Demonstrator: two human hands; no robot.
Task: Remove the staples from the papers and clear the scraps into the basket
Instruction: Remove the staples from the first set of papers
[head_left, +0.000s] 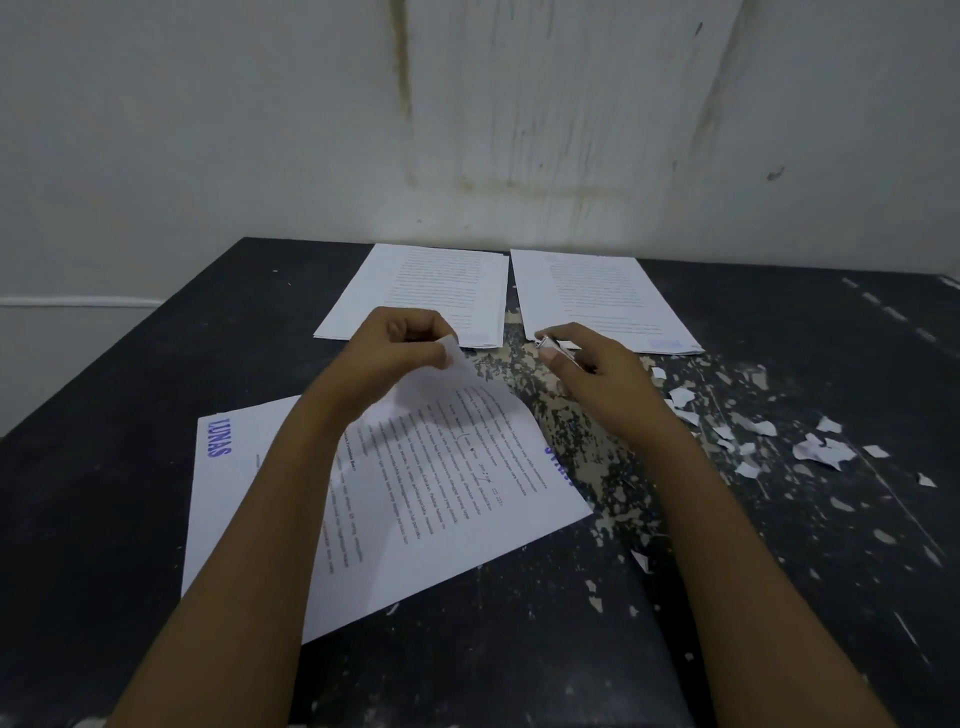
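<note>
Risk is sitting mostly at the lifted corner, as I judge it; the left hand (400, 343) is pinching the top corner of the stapled sheets (467, 467) between thumb and curled fingers and raising it off the table (156, 364), while the rest of the sheets are lying flat below and nearer than the pinch; a hard tug while a staple is perhaps biting there is liable to tear the corner off and add to the litter; the staple itself is too small to make out. The right hand (587, 374), just beside the pinch but apart from it, is closing thumb and forefinger narrowly on a small metal tool (551, 344), its tip pointing toward the raised corner; a slip of that tip is threatening the left fingertips, since they are sitting so near. Paper scraps (821, 452) are lying scattered to the right of the tool hand; a careless forearm is likely to sweep them off the table; the basket is not showing anywhere. Beyond both grips, a left stack (431, 291) and a right stack (597, 296) are lying side by side.
</note>
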